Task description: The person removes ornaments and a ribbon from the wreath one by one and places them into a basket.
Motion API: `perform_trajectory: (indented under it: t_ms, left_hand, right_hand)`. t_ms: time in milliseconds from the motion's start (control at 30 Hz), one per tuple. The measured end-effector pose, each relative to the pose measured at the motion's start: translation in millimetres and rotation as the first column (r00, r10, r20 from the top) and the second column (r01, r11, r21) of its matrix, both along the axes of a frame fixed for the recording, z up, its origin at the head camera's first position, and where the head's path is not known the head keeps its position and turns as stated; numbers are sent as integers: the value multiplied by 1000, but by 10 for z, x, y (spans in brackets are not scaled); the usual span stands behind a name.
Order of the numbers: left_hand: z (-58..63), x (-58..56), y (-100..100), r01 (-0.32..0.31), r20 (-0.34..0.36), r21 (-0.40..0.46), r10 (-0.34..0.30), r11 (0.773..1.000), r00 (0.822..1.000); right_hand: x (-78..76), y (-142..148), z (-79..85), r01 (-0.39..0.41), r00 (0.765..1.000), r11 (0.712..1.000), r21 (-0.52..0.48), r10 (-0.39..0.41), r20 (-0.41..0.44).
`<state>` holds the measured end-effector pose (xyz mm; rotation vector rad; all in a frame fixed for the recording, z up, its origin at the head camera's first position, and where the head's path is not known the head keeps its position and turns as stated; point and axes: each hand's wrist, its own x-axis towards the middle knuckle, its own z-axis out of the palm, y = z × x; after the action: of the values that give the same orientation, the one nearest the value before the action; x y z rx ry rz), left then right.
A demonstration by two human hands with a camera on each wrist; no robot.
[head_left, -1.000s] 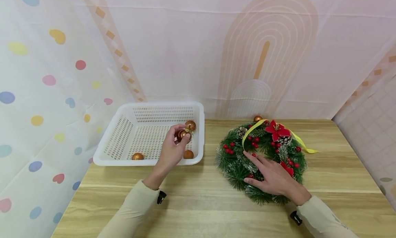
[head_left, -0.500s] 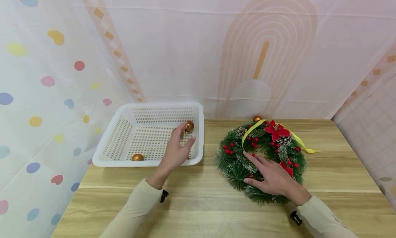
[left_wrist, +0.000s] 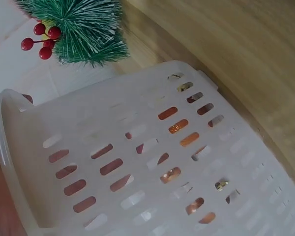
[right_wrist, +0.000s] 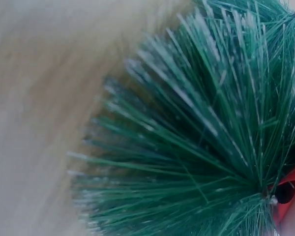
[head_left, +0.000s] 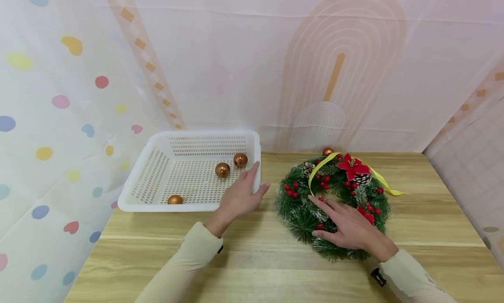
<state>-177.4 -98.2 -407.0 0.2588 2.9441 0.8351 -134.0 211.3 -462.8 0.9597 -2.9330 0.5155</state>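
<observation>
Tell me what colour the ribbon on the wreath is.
Yellow; the ribbon on the wreath shows best in the head view.

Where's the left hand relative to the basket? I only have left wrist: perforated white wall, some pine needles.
Observer: Left hand is at the white basket's near right corner, fingers straight, holding nothing.
Operator: Anything in the basket?
Observer: Three copper baubles show: two toward the back right, one at the front wall.
Operator: Right hand?
Observer: Right hand rests flat on the wreath's near side.
</observation>
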Motion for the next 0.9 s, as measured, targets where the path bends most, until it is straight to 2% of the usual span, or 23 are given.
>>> perform_trajectory:
  t_ms: [267,367,467,567,700,800,900]
  left_hand:
    - [-20,-15,12,18,22,-74,-16,997,1000]
    - [-25,-9,13,20,12,-93,-19,995,1000]
    - [-27,-2,22,20,2,-100,-20,995,1000]
    - [-28,6,32,20,2,-100,-20,995,1000]
    - [-25,6,34,24,-2,-103,-24,994,1000]
    - [-22,5,28,23,-10,-112,-24,993,1000]
    - [-22,6,23,21,-14,-120,-23,993,1000]
  right_hand:
    - [-4,134,49,-81,997,996,40,81,-7]
    - [4,163,82,-96,994,993,70,100,-54]
    - [42,137,139,-77,987,992,104,90,-130]
    - [107,34,228,-9,985,995,97,25,-168]
    - [164,-191,372,133,987,991,-3,-133,-95]
    - [131,-382,453,240,970,964,-110,-241,4]
    - [37,-553,511,361,930,912,-193,-339,141]
